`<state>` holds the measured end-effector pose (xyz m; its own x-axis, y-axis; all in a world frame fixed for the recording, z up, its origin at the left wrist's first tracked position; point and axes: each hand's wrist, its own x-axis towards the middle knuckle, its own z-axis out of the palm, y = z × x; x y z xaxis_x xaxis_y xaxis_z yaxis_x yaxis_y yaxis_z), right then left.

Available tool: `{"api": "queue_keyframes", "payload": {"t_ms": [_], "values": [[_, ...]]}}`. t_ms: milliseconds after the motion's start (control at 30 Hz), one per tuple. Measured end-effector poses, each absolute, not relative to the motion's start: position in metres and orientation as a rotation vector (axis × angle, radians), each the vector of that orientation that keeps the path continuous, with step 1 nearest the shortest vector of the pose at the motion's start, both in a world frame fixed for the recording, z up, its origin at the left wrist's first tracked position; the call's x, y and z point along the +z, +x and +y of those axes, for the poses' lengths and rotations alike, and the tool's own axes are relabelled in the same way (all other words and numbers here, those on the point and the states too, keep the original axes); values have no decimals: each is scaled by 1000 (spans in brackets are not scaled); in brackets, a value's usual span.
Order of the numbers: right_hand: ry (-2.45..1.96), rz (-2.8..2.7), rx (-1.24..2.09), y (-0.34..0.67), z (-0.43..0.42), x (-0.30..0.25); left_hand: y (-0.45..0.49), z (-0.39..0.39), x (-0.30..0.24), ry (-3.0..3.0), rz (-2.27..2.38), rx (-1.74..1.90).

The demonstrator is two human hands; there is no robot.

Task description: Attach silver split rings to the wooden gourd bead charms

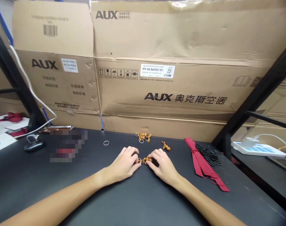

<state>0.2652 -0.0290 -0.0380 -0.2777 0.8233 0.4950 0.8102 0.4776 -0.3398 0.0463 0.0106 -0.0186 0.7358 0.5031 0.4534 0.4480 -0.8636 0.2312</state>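
two hands (125,164) (164,166) pinch one wooden gourd (148,160)

Little glossy orange-brown wooden gourd charm (148,159), lying sideways low over the black bench (143,201), pinched between left hand (124,164) and right hand (163,166) fingertips.

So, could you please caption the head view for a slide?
Left hand and right hand hold a small wooden gourd charm on a black table, red ribbons alongside.
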Motion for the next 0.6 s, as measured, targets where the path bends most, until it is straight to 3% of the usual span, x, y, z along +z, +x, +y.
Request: {"api": "queue_keyframes", "payload": {"t_ms": [600], "values": [[-1340,-2134,34,263,-30,-39,49,9,-12,2454,566,724]]}}
